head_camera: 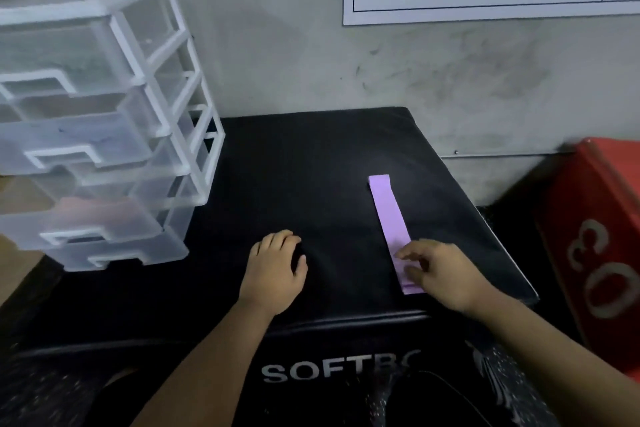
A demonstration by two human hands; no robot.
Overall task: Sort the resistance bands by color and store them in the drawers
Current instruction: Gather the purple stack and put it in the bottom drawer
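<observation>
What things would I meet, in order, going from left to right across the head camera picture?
clear drawer unit → left hand → purple band → red box

Lilac band [388, 211], black box [311, 163], clear white-framed drawers [152, 104], red crate [595, 211].
</observation>
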